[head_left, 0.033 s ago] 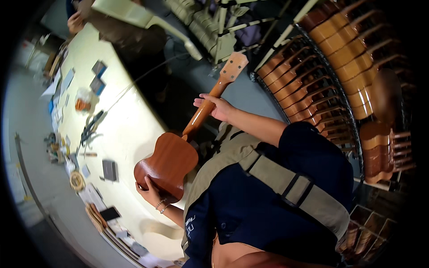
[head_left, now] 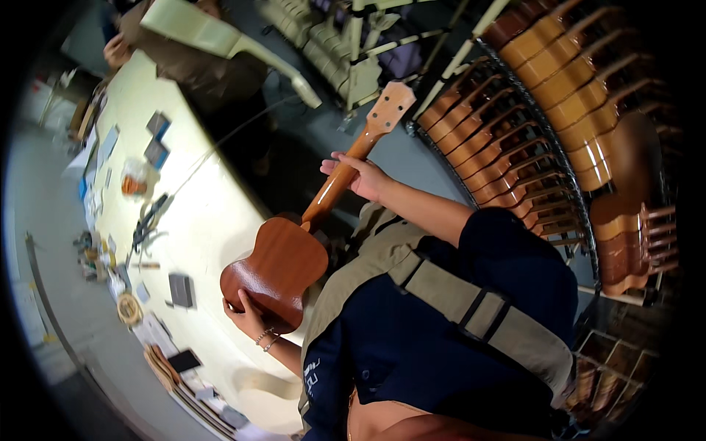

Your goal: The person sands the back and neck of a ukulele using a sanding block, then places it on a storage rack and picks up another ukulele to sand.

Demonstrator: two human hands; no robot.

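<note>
A glossy brown ukulele [head_left: 276, 268] is held slantwise before me, its back facing up. Its pale headstock [head_left: 390, 107], with several peg holes and no tuners in them, points away to the upper right. My left hand [head_left: 248, 317] grips the rounded lower end of the body, thumb and fingers on the back and edge; the wrist wears bracelets. Round the neck, below the headstock, my right hand [head_left: 362, 178] has its palm under the wood and fingers sticking out past the left side. The front of the ukulele is hidden.
To the left runs a pale worktable [head_left: 213, 242] with a dark grey block [head_left: 180, 290], a tape roll [head_left: 129, 309], a clear cup [head_left: 134, 178] and blue-grey pads [head_left: 156, 152]. Racks of finished ukuleles [head_left: 478, 140] stand at right. Across the table end, a person holds a pale unfinished guitar [head_left: 193, 28].
My view has turned slightly, so table items and racks sit a little shifted. The headstock has moved a touch up and right; both hands keep their hold on the ukulele.
</note>
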